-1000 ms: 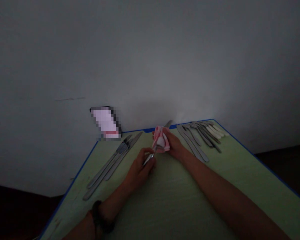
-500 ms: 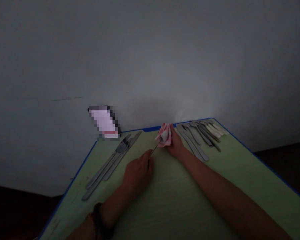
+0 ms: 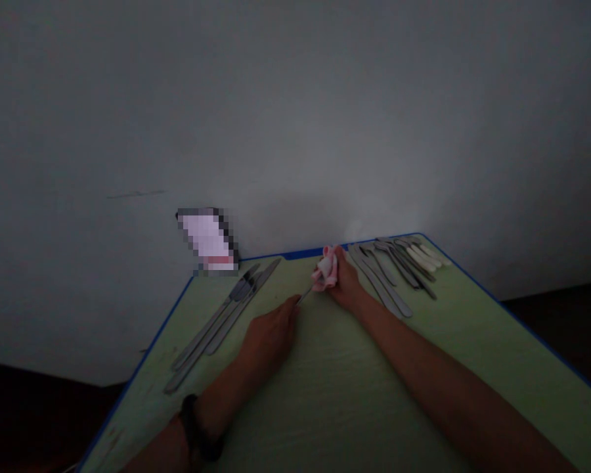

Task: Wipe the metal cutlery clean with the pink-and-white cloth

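Head view: above green table (image 3: 354,387) by wall (image 3: 295,118), left hand (image 3: 270,334) clasps utensil (image 3: 304,295), right hand (image 3: 347,281) pink cloth (image 3: 327,269).

Cutlery in four groups lines the pale green, blue-edged table (image 3: 354,401) before us: white-handled pieces (image 3: 426,256); just left of them, darker metal pieces (image 3: 400,266); farther left, long metal pieces (image 3: 385,284); farthest left, well apart, a knife-bearing group (image 3: 220,322).

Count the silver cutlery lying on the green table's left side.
3: the outer silver utensil, the middle silver utensil, reaching lowest, and the inner silver knife, nearest the bare left hand. They partly overlap; another may be hidden.
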The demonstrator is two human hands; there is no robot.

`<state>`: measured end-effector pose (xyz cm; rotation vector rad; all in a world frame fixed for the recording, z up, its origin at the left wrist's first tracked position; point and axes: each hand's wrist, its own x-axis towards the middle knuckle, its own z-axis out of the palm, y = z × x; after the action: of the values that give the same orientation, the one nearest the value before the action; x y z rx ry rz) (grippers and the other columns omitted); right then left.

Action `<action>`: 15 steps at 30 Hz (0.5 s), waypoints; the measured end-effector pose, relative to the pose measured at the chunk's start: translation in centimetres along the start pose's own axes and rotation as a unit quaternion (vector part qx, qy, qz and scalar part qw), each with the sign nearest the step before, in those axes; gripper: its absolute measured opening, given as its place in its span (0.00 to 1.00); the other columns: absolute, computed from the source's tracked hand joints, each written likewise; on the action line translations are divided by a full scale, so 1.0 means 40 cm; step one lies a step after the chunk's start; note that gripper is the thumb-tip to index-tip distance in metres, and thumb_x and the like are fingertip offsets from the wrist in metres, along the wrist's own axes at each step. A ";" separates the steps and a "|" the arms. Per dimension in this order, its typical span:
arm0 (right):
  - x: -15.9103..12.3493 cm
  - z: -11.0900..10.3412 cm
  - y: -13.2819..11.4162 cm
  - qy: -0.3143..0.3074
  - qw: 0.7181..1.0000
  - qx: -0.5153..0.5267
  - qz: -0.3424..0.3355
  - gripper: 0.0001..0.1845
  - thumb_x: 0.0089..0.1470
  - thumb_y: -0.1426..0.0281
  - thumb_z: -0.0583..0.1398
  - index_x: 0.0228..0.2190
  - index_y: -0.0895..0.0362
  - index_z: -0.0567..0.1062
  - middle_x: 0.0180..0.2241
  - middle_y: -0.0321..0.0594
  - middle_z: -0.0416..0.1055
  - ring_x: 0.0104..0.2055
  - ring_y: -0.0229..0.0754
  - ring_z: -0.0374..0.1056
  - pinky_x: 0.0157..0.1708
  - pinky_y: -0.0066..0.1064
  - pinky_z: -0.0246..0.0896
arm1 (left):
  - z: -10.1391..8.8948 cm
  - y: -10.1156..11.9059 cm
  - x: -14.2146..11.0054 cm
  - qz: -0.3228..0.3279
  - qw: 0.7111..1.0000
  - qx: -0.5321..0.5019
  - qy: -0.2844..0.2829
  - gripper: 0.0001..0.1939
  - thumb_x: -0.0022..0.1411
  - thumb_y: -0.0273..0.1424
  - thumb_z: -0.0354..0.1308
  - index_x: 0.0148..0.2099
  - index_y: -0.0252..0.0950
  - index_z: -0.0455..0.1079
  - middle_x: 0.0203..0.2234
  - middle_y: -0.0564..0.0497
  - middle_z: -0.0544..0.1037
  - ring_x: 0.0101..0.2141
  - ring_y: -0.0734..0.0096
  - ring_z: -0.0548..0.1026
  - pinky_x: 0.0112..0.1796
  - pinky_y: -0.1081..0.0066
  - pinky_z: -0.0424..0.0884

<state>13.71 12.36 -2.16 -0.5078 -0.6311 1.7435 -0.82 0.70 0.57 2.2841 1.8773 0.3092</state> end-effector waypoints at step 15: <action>0.025 -0.026 -0.005 0.039 0.998 -0.042 -0.036 0.24 0.55 0.46 0.46 0.38 0.52 0.62 0.17 0.30 0.66 0.18 0.37 0.66 0.17 0.27 0.62 | -0.002 -0.008 -0.005 0.037 0.999 -0.022 0.009 0.22 0.68 0.35 0.38 0.58 0.34 0.63 0.37 0.43 0.80 0.33 0.63 0.78 0.36 0.68 0.69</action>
<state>14.26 13.53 -2.85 -0.6025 -0.6606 1.6272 -1.16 0.58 0.55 2.3330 1.7791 0.3787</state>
